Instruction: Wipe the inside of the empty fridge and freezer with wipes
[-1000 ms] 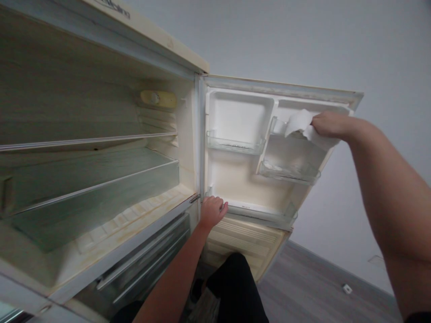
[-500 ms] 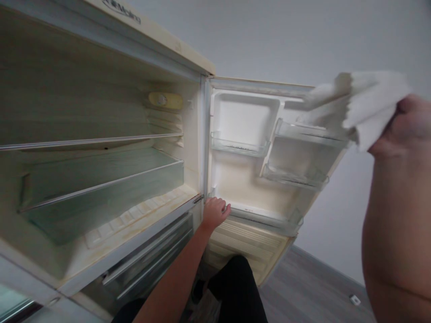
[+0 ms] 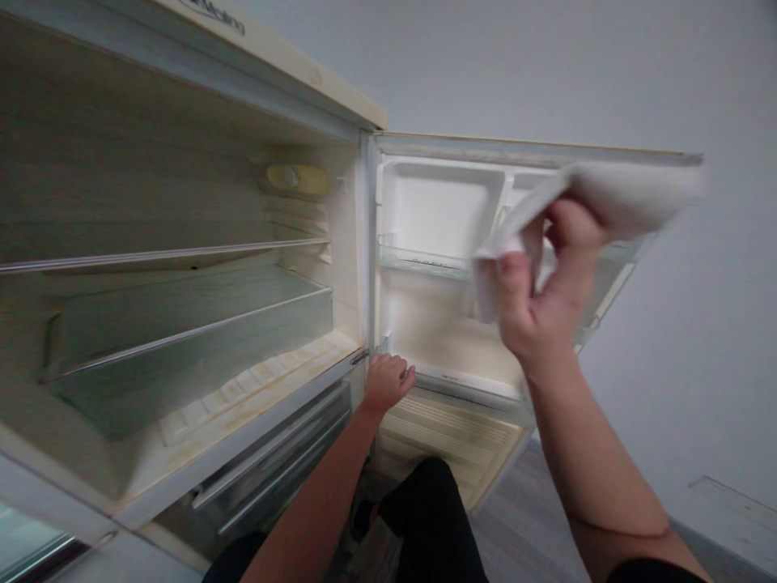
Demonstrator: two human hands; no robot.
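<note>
So the right hand [image 3: 546, 300] has a white cloth [image 3: 631, 194] pinched in its bent fingers and thumb; the cloth's up in front of the open upper fridge door [image 3: 443, 312], draped over the fingers with its far end trailing right, kinda blurry, and it covers part of the door's right-hand section; can't tell if it's touching the door. The left hand [image 3: 387, 382] is lower down at the hinge-side end of the bottom door bin [image 3: 467, 393], fingers bent and close together, thumb out to the right; can't tell if it's actually gripping the bin or just resting there. Below that there's a ribbed lower door [image 3: 449, 437], also open; on the left you've got a clear crisper drawer [image 3: 212, 348] under a glass shelf, with a yellowed dial housing [image 3: 297, 180] higher up.
</note>
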